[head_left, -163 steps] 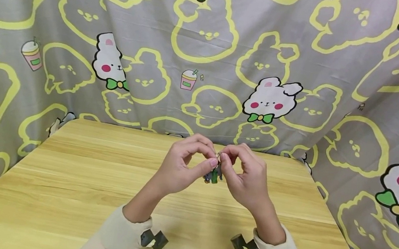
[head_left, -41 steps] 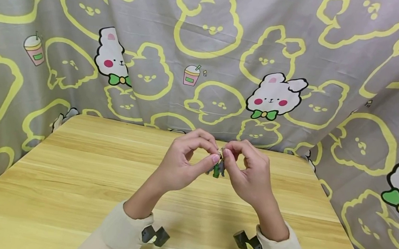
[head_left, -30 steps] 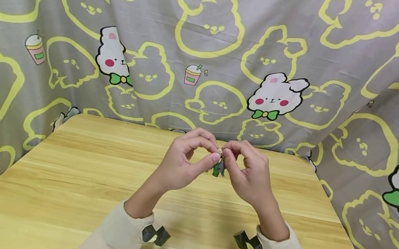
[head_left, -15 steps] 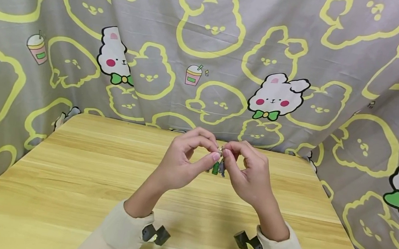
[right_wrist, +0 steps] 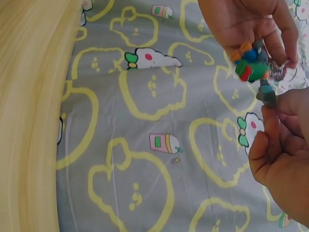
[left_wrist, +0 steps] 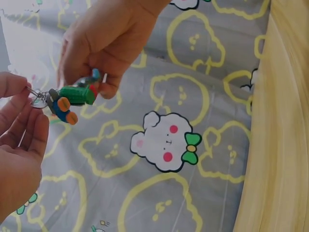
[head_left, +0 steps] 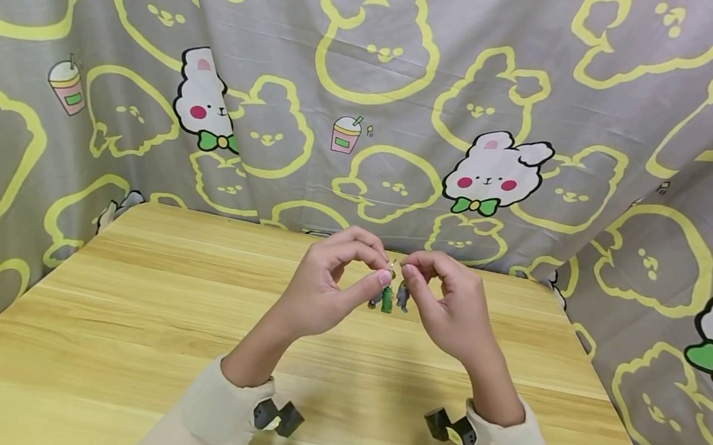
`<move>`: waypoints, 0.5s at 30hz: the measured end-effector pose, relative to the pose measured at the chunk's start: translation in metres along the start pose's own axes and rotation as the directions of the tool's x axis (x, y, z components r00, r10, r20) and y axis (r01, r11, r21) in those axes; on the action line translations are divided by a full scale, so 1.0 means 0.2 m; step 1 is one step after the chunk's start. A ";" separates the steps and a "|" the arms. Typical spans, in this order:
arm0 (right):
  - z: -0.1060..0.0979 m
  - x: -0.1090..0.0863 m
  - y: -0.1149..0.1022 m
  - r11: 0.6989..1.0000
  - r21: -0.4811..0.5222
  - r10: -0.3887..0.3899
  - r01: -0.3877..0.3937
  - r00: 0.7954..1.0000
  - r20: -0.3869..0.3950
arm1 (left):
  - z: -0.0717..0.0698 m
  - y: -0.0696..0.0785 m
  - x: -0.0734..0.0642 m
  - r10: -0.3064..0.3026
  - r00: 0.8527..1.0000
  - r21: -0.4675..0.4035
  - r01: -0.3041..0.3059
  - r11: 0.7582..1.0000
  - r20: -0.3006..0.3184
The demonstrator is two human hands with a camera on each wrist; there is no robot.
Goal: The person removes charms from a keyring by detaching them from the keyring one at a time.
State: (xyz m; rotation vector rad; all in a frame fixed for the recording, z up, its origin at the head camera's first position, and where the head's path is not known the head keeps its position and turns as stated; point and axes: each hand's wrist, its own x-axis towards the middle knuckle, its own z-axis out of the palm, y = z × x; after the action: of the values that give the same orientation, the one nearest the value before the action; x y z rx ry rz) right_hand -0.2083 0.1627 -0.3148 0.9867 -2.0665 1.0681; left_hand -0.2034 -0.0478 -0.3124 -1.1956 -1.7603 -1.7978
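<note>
In the head view my left hand [head_left: 331, 294] pinches a metal key ring [left_wrist: 38, 99] between thumb and fingertips. From that ring hang a green charm [left_wrist: 77, 94] and a blue figure charm with orange feet [left_wrist: 60, 107]. My right hand [head_left: 453, 307], its thumb and index finger pressed together, pinches a small grey-blue figure charm [right_wrist: 266, 93] by its upper end. That charm hangs a little right of the green one in the head view. Whether it is still linked to the ring I cannot tell. Both hands are raised over the far part of the table.
The wooden table [head_left: 186, 350] stretches below both hands. A grey curtain [head_left: 270, 47] with yellow outlines and rabbit faces encloses the back and sides. Black wrist cameras [head_left: 279, 417] sit at both beige sleeve cuffs [head_left: 225, 415].
My right hand has shifted slightly right and the grey-blue charm with it, leaving a gap beside the green charm. My left hand has stayed nearly still.
</note>
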 end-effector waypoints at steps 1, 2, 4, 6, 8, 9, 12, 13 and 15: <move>-0.01 0.00 0.01 1.000 -0.008 0.019 -0.019 1.000 0.012 | 0.00 0.00 0.00 -0.001 1.000 -0.001 0.001 1.000 0.000; -0.01 0.00 0.02 0.999 -0.016 0.039 -0.039 0.999 0.024 | 0.00 0.00 0.00 -0.002 1.000 -0.001 0.002 1.000 0.000; -0.02 0.00 0.05 0.996 -0.036 0.086 -0.084 0.995 0.049 | 0.00 0.00 0.00 -0.005 1.000 -0.003 0.005 1.000 0.000; -0.03 0.00 0.08 0.990 -0.062 0.130 -0.126 0.989 0.070 | 0.00 0.00 0.00 -0.009 1.000 -0.004 0.009 1.000 0.002; -0.04 -0.01 0.11 0.983 -0.088 0.170 -0.162 0.982 0.088 | -0.01 -0.01 0.00 -0.015 1.000 -0.005 0.015 1.000 0.003; -0.04 -0.01 0.13 0.979 -0.099 0.190 -0.180 0.977 0.096 | -0.01 -0.01 0.00 -0.017 1.000 -0.005 0.017 1.000 0.003; -0.04 -0.02 0.20 0.965 -0.124 0.244 -0.230 0.963 0.115 | -0.01 -0.01 0.00 -0.027 1.000 -0.004 0.027 1.000 0.001; -0.05 -0.03 0.22 0.960 -0.127 0.263 -0.248 0.957 0.120 | -0.01 -0.01 0.00 -0.032 0.999 -0.003 0.032 0.999 0.000; -0.05 -0.04 0.27 0.949 -0.132 0.302 -0.285 0.944 0.134 | -0.01 -0.01 0.00 -0.039 0.999 0.000 0.039 0.999 0.000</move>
State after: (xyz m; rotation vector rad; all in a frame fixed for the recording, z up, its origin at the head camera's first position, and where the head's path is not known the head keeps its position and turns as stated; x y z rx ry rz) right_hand -0.2466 0.1949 -0.3377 0.7384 -2.4283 1.0357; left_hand -0.2062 -0.0497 -0.3134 -1.1686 -1.7952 -1.8192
